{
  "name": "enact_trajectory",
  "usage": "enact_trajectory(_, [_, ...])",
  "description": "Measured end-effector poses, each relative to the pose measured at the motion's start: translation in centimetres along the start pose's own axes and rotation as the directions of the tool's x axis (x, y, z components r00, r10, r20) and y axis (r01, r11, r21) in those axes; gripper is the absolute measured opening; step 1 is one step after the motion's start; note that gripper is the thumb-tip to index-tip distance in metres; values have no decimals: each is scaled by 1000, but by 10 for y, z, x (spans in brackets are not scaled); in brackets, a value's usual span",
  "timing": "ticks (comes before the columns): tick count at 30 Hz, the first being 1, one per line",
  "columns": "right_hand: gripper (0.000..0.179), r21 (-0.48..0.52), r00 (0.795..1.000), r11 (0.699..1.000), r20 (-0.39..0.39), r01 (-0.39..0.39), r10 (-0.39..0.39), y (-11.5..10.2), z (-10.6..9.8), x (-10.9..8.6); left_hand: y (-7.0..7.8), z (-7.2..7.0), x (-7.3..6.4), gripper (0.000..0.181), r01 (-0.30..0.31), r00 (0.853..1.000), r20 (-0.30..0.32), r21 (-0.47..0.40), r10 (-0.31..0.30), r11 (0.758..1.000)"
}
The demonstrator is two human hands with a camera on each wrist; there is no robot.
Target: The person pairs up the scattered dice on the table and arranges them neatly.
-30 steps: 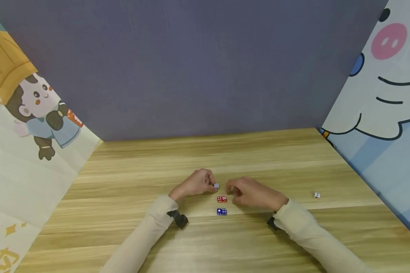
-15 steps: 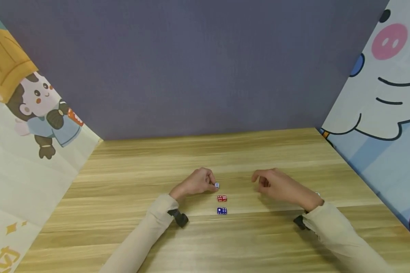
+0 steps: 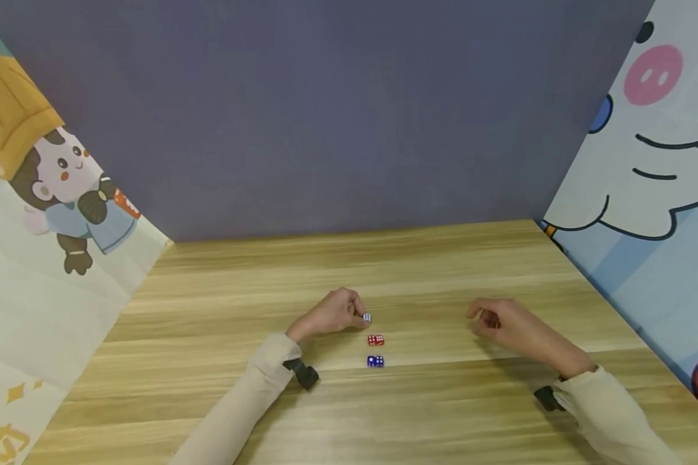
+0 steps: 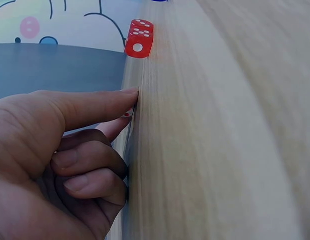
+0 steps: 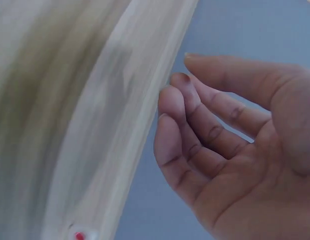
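My left hand pinches a small white die between thumb and index finger at the table top. In the left wrist view the fingers mostly cover that die. Just nearer to me lie two red dice side by side, and nearer still two blue dice, also side by side. Off to the right, my right hand hovers over the table with loosely bent fingers and nothing between them. Another white die with a red dot shows at the bottom of the right wrist view; in the head view it is hidden.
The wood-grain table ends at a dark grey panel behind. Cartoon-printed sheets border it on both sides. Each wrist wears a black strap device below its beige sleeve.
My right hand has moved right, away from the dice in the middle, and its arm now hides the white die on the right. The left hand keeps its pinch on the white die.
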State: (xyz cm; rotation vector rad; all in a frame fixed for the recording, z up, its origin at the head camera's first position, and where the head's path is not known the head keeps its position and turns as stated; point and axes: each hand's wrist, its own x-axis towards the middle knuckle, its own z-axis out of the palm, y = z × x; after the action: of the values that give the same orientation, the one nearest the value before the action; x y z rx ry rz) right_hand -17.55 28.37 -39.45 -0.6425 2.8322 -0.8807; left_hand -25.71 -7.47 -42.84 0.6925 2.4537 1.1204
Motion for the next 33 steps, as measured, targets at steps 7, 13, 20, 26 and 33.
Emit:
enact_trajectory(7, [22, 13, 997, 997, -24, -73, 73, 27, -10, -20, -3, 1, -2, 17, 6, 1000, 5, -22, -6, 1000])
enact_trajectory(13, [27, -12, 991, 993, -75, -116, 115, 54, -23, -41, -4, 4, -2, 17, 7, 1000, -2, -21, -7, 1000])
enact_trajectory(20, [25, 88, 981, 985, -106, -151, 160, 82, -30, -57, -3, 1, -1, 17, -1, 1000, -1, 2, 1, 1000])
enact_trajectory(26, [23, 201, 983, 970, -89, -138, 158, 98, -29, -60, -3, -1, -1, 17, -7, 1000, -1, 1, 7, 1000])
enact_trajectory(33, [23, 250, 978, 953, -73, -172, 195, 104, -26, -61, -3, 1, 0, 18, -9, 1000, -2, 0, 9, 1000])
